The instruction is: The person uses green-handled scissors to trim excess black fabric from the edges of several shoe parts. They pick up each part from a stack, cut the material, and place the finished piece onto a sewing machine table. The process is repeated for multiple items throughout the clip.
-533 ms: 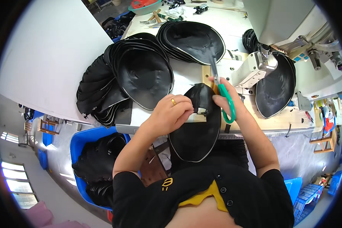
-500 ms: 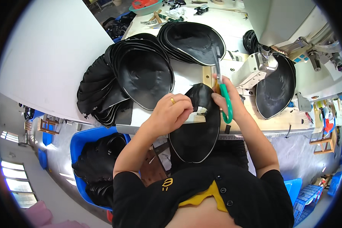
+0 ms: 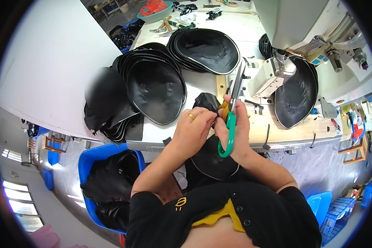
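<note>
Scissors with one green and one yellow handle rest in my right hand, their blades pointing up and away from me. The thumb and fingertips of that hand also meet the fingers of my left hand. Between them is a black oval piece with a pale edging, which my left hand pinches at its middle. One end of the piece bunches up beyond the fingers, and the other hangs toward my lap over the table's front edge. The pinched spot itself is mostly hidden by my fingers.
Stacks of black oval pieces lie left of my hands, with another stack behind. A sewing machine head stands at right, beside more pieces. Below left is a blue bin of black pieces. Black scraps lie near the table edge.
My hands have come together over the oval piece, the left shifting right toward the right. The scissors have come nearer to me, and the piece's upper part is now bunched.
</note>
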{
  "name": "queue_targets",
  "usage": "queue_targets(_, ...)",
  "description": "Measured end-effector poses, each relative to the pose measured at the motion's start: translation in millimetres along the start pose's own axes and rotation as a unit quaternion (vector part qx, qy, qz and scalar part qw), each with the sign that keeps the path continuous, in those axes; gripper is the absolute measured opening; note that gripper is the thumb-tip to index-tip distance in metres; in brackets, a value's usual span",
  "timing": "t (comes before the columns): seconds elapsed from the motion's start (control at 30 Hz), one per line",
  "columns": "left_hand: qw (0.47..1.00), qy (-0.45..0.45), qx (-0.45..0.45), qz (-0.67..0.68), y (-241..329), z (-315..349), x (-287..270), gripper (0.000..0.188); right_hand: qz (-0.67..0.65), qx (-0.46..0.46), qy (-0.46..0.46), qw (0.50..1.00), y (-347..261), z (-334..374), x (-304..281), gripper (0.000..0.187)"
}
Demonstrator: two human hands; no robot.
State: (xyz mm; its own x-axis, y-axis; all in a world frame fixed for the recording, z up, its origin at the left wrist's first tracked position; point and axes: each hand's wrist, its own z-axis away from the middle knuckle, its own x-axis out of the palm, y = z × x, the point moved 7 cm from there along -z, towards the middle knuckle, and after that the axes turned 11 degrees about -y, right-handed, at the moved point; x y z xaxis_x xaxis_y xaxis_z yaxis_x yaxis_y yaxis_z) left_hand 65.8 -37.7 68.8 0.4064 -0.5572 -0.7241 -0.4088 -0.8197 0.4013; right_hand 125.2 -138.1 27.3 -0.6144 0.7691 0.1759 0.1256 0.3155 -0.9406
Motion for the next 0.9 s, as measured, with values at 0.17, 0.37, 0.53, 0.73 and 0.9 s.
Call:
queue_targets(0.17,0.996,0.072,-0.008,-0.059,7.9,2.2,-0.7,0.017,0.092,-0.104,-0.003,0.99,-10.4,-4.0,2.9,0.048)
queue_targets(0.37,0.93,0.065,-0.261,0.249,-39.3,14.8,20.3,0.005,0.01,-0.039,0.022,0.999,2.2,-6.1,-1.2,0.048)
queue_targets(0.53,0.951,0.065,-0.185,0.24,-39.8,4.3,8.6,0.004,0.092,0.053,-0.085,0.991,-7.7,-16.3,-26.8,0.048)
queue_targets(0.73,0.953,-0.011,-0.151,0.264,-38.6,-3.0,8.7,0.005,0.59,-0.113,-0.313,0.736,-103.4,-26.3,-62.5,0.053)
queue_targets(0.9,0.949,-0.018,-0.153,0.275,-34.2,-12.0,10.8,0.005,0.682,-0.098,-0.373,0.621,-122.1,-30.2,-51.5,0.042)
